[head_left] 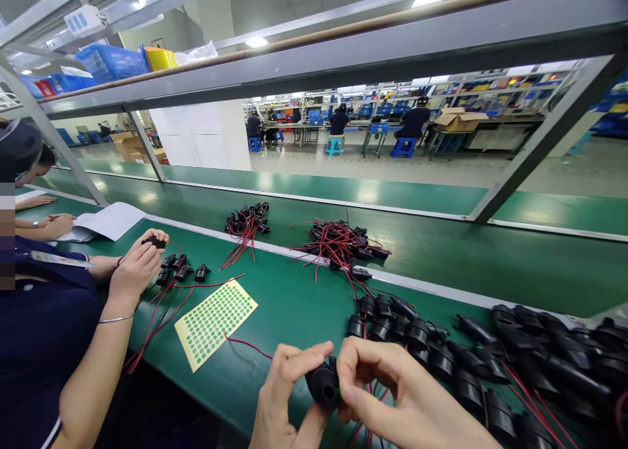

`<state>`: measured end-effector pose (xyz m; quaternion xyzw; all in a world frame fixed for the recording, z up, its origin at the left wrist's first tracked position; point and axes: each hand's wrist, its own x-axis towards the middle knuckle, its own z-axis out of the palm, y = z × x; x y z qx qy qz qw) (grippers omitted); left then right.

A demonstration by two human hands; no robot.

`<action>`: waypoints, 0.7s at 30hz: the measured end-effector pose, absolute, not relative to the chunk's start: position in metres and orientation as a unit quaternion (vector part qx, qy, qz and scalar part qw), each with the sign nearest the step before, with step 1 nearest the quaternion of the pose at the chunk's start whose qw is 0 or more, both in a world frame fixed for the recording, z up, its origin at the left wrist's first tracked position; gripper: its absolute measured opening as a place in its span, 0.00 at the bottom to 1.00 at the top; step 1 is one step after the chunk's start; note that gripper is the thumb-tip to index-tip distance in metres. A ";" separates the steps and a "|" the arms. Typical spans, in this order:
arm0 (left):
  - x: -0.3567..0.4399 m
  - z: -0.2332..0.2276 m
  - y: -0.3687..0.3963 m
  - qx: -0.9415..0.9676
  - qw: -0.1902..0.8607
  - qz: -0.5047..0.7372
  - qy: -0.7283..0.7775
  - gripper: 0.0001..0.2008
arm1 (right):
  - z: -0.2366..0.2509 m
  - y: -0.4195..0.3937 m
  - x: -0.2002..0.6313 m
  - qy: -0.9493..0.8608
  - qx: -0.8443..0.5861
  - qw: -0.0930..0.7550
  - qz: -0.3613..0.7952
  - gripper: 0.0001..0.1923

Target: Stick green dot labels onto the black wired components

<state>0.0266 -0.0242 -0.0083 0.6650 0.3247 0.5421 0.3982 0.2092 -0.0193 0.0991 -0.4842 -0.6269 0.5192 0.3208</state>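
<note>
Both hands, left (284,387) and right (392,390), pinch one black socket (324,385) low over the desk (294,305) edge. Loose grip and it could drop off, or its red wires (366,429) might snag the pile (490,364).

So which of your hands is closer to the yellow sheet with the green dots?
Left. The left hand sits just right of the sticker sheet. The right hand is farther right, past the black part both hands hold.

Socket (324,385) between your left hand (284,396) and right hand (392,396), sticker sheet (216,321) at your ten o'clock, socket pile (515,364) at two, wire bundle (338,243) at twelve.
</note>
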 end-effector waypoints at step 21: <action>0.033 -0.008 -0.031 0.673 0.320 0.589 0.313 0.23 | 0.073 -0.029 0.210 -0.720 -0.455 0.359 0.382 0.08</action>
